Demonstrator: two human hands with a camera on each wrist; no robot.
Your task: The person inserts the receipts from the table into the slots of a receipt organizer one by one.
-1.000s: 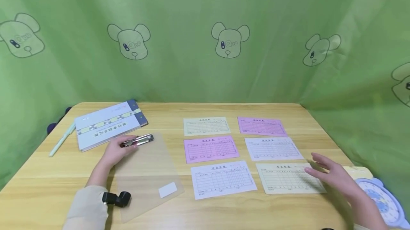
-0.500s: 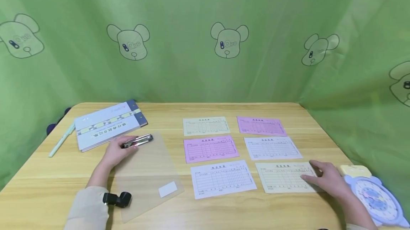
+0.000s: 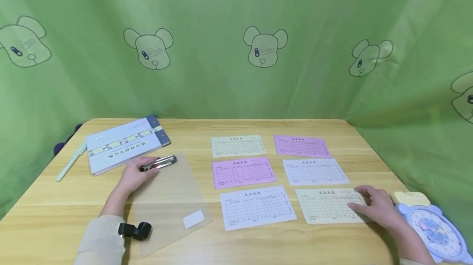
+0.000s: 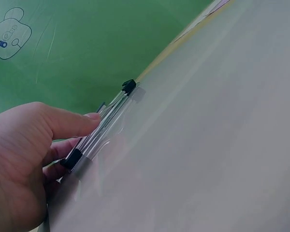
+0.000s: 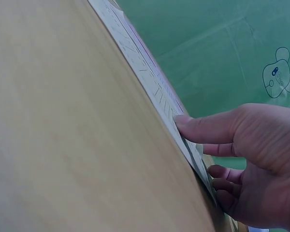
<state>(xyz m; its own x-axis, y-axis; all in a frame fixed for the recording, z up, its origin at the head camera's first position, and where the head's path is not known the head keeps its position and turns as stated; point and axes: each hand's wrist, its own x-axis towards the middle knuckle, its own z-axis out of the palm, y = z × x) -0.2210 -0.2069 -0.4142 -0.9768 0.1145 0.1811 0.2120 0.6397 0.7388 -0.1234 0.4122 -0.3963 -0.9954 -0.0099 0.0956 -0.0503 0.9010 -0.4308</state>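
My left hand (image 3: pixel 136 174) pinches the metal clip (image 3: pixel 162 161) at the top of a frosted clear clipboard (image 3: pixel 168 199) that lies on the table. In the left wrist view, the thumb presses over the clip's wire (image 4: pixel 99 128) and the other fingers go behind it. At the right, my right hand (image 3: pixel 378 207) grips the right edge of a pale yellow printed form (image 3: pixel 329 206). From the right wrist, the thumb lies on top of the paper (image 5: pixel 164 108) and the curled fingers are at its edge, partly beneath it.
More printed slips lie in two columns: white (image 3: pixel 258 208), pink (image 3: pixel 244 172), pale yellow (image 3: pixel 238 146), another white (image 3: pixel 315 171), another pink (image 3: pixel 301 146). A banded account book (image 3: pixel 125 144) and a pen (image 3: pixel 71 162) sit back left. A blue toy clock (image 3: pixel 434 232) stands beside the right forearm.
My right hand has moved left and down from above the pale yellow form onto its right edge, and the fingers have closed there. The left hand stays on the clip.
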